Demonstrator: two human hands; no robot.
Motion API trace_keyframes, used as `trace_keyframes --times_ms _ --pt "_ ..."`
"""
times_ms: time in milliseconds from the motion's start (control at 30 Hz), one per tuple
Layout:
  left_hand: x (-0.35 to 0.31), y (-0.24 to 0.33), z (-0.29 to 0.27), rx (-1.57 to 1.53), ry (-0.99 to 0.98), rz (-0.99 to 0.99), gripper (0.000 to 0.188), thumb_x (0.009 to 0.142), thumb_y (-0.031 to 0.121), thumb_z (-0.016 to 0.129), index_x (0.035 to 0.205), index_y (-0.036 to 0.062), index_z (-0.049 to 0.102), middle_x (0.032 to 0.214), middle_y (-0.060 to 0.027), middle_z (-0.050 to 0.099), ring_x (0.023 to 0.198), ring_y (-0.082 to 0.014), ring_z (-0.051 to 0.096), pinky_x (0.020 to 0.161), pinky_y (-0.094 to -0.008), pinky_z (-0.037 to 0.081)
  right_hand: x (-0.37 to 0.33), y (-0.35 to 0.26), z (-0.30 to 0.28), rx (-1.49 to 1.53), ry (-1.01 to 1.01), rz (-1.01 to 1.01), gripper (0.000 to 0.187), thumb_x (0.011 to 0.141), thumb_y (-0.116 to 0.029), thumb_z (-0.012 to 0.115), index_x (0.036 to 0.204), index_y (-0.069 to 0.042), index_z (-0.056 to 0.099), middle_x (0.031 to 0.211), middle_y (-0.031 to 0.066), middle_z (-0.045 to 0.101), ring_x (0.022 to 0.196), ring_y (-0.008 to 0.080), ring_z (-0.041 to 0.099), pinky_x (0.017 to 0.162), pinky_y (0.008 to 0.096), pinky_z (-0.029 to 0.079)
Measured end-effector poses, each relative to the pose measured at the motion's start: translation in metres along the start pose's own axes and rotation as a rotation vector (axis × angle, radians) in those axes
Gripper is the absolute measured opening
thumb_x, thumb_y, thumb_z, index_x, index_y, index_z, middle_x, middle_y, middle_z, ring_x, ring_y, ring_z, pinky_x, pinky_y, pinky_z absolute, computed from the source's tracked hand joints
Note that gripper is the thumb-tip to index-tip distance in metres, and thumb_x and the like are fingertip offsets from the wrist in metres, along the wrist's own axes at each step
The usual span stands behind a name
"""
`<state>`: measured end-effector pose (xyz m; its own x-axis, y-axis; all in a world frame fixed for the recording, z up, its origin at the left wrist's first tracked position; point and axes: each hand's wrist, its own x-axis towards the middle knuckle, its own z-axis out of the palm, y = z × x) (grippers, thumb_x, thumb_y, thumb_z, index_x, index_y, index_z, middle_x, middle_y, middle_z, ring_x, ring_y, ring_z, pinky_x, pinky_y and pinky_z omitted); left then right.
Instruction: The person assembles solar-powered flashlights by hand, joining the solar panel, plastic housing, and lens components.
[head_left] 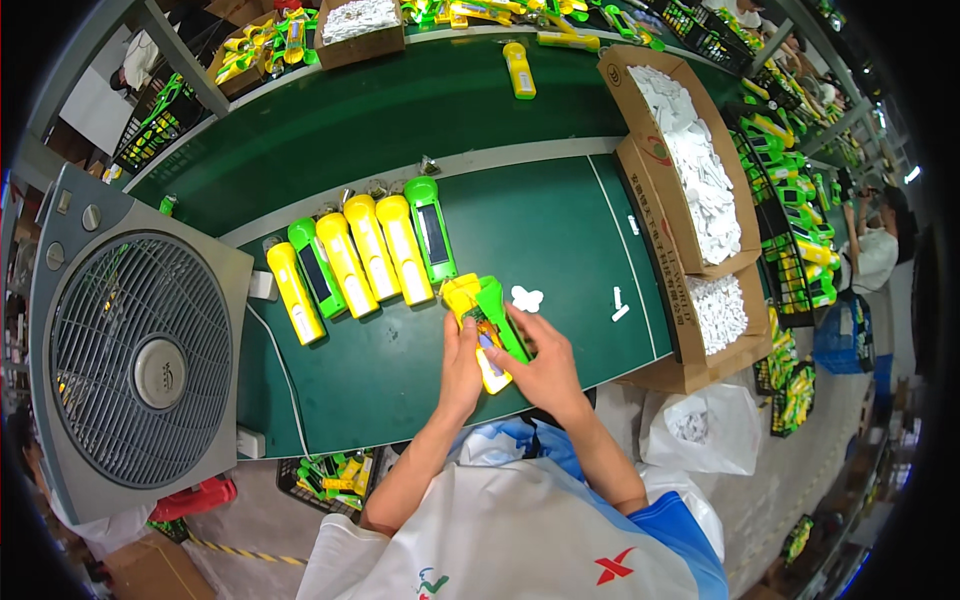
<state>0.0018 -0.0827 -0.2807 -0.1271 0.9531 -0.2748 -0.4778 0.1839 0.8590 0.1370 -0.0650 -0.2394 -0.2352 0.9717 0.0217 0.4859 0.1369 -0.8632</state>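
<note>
Close to the near edge of the table, my left hand (461, 368) and my right hand (546, 366) hold a yellow and green flashlight (462, 291) between them. Its yellow and green shell halves sit apart, and small coloured parts show between them. My left fingers grip its left side. The right thumb presses near its lower end while the other fingers lie along the green half. Just left of my hands is a row of yellow flashlights (347, 265) and green ones with dark panels (432, 232). Small white plastic pieces (527, 298) lie beyond my right hand.
A large grey fan (150, 350) stands at the left, its white cable (283, 365) crossing the table (560, 230). Cardboard boxes of white parts (690, 150) line the right side. Behind runs a green conveyor belt (400, 110) carrying a yellow flashlight (519, 70).
</note>
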Motion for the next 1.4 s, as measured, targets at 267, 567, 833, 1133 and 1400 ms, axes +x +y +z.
trace_keyframes --times_ms 267,567,833,1133,1400 --pt "0.016 -0.004 -0.008 -0.112 -0.077 -0.025 0.038 0.112 0.026 0.034 0.142 0.0049 0.042 0.124 -0.0132 0.062 0.112 -0.0209 0.063 0.097 -0.0364 0.052 0.025 0.009 -0.002 0.321 -0.049 0.115 0.050 0.087 -0.018 0.079 0.129 0.004 0.061 0.106 0.0111 0.070 0.088 0.0146 0.064 0.077 0.0303 0.055" --pt "0.013 0.007 -0.004 -0.398 -0.037 -0.120 0.039 0.111 0.028 0.036 0.142 0.0053 0.043 0.128 -0.0158 0.061 0.118 -0.0275 0.061 0.104 -0.0428 0.049 0.030 -0.009 -0.005 0.047 -0.075 0.105 0.046 0.097 -0.034 0.065 0.124 0.003 0.064 0.105 0.0192 0.069 0.090 0.0300 0.069 0.081 0.0394 0.055" --pt "0.018 0.035 -0.007 -0.582 -0.132 -0.276 0.044 0.109 0.033 0.042 0.138 0.0010 0.047 0.134 -0.0210 0.059 0.127 -0.0329 0.057 0.113 -0.0514 0.043 0.042 0.016 -0.023 0.392 -0.059 0.137 0.049 0.104 -0.039 0.053 0.125 0.004 0.065 0.108 0.0170 0.071 0.090 0.0240 0.071 0.077 0.0360 0.057" --pt "0.018 0.042 0.014 -0.465 -0.013 -0.078 0.050 0.112 0.037 0.030 0.137 -0.0028 0.046 0.133 -0.0232 0.058 0.127 -0.0356 0.056 0.111 -0.0498 0.044 -0.027 0.053 0.022 1.572 -0.316 0.308 0.047 0.106 -0.029 0.048 0.141 0.002 0.049 0.135 0.0152 0.060 0.123 0.0260 0.061 0.104 0.0443 0.049" --pt "0.020 0.038 0.024 -0.199 0.107 0.019 0.041 0.112 0.033 0.030 0.132 0.0033 0.049 0.118 -0.0223 0.067 0.102 -0.0247 0.067 0.090 -0.0385 0.054 -0.031 0.056 0.052 1.645 -0.257 0.190 0.066 0.096 -0.019 0.067 0.152 -0.003 0.036 0.154 0.0115 0.044 0.145 0.0239 0.038 0.121 0.0422 0.027"
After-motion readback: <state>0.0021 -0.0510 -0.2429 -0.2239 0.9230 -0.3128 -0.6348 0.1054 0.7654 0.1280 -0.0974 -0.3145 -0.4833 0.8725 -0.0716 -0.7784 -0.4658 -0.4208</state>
